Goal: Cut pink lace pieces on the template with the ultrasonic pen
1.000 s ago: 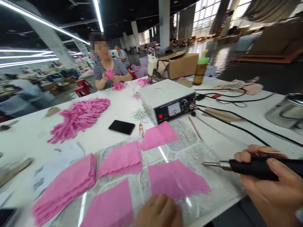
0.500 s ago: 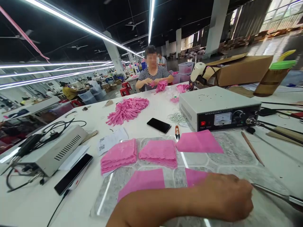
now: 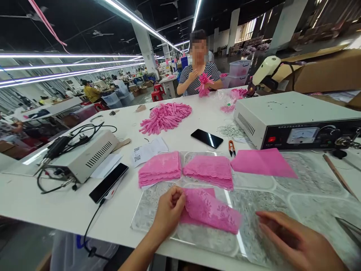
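My left hand (image 3: 170, 209) pinches the left end of a patterned pink lace piece (image 3: 213, 210) between thumb and fingers. The lace hangs slantwise over a plain pink fabric piece (image 3: 187, 218) lying on a clear-topped mat (image 3: 254, 201). To the right of the lace, apart from it, my right hand (image 3: 299, 239) is open and holds nothing, fingers stretched toward the left. Behind my hands lie two stacks of pink pieces, a left stack (image 3: 160, 169) and a middle stack (image 3: 208, 171), and a single plain pink piece (image 3: 263, 162).
A metal tool (image 3: 349, 227) lies at the right edge. Orange thread snips (image 3: 231, 148), a black phone (image 3: 207, 138) and a white box with a dial (image 3: 304, 120) stand behind. Left are another phone (image 3: 108, 183) and a second machine (image 3: 84, 154). A co-worker (image 3: 200, 71) handles pink strips opposite.
My left hand has come back from the far right and now holds the lace over the mat. My right hand has come into view. The camera view has shifted; the co-worker raised one hand.
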Motion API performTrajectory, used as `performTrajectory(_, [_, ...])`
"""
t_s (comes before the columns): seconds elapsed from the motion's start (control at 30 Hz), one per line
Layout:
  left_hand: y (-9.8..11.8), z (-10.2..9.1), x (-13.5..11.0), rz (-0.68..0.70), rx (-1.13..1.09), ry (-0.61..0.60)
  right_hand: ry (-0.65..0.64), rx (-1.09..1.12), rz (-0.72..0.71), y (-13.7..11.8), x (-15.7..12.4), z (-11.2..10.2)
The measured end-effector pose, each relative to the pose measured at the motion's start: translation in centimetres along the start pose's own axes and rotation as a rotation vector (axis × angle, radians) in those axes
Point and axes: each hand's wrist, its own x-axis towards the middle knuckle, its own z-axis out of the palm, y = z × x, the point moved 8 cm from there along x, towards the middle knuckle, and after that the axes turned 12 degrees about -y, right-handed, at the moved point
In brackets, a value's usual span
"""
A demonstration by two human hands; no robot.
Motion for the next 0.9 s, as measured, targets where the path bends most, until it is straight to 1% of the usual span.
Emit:
performTrajectory(0.03, [-0.4,-0.1,-0.2,-0.005,-0.020,0.004,-0.071,-0.033,-0.001,-0.7,1.4,0.6])
performTrajectory(0.13, [-0.7,0.2,-0.5,0.003,-0.079,-0.010,-0.180,-0.183,-0.031,-3.2,4.5,2.2])
performTrajectory(0.23, [-0.1,0.8,-0.8,0.032,-0.134,-0.034,-0.247,-0.229,-0.065,-4.5,5.5,3.5])
performTrajectory(0.3, [0.4,1.1,-1.4,0.060,-0.166,-0.052,-0.273,-0.169,-0.081,-4.7,5.4,3.5])
performTrajectory(0.4, [0.7,0.8,-2.9,0.129,-0.156,-0.043,-0.276,-0.026,-0.078,-4.9,5.7,2.2])
performTrajectory(0.47, [0.4,-0.1,-3.8,0.169,-0.044,0.026,-0.305,0.021,-0.027,-4.9,6.8,1.9])
performTrajectory(0.5, [0.2,-0.6,-4.1,0.183,0.044,0.071,-0.333,0.027,0.004,-5.0,7.5,2.0])
performTrajectory(0.53, [0.0,-1.1,-4.4,0.196,0.143,0.116,-0.363,0.029,0.028,-5.1,8.4,2.4])
performTrajectory(0.6, [-0.2,-2.0,-4.8,0.223,0.333,0.193,-0.393,0.050,0.033,-5.6,10.2,3.5])
performTrajectory(0.67, [-0.5,-2.5,-4.9,0.240,0.450,0.245,-0.392,0.078,0.024,-5.9,11.7,4.7])
performTrajectory(0.73, [-0.8,-2.9,-5.0,0.244,0.499,0.275,-0.396,0.103,0.031,-5.9,12.7,5.8])
performTrajectory(0.8, [-0.9,-3.0,-5.0,0.245,0.510,0.280,-0.419,0.122,0.050,-5.7,13.0,6.7])
performTrajectory(0.87, [-1.0,-3.1,-5.1,0.249,0.519,0.269,-0.443,0.123,0.067,-5.6,12.8,6.9])
performTrajectory(0.9, [-1.0,-3.1,-5.1,0.251,0.522,0.259,-0.440,0.113,0.071,-5.6,12.5,6.6])
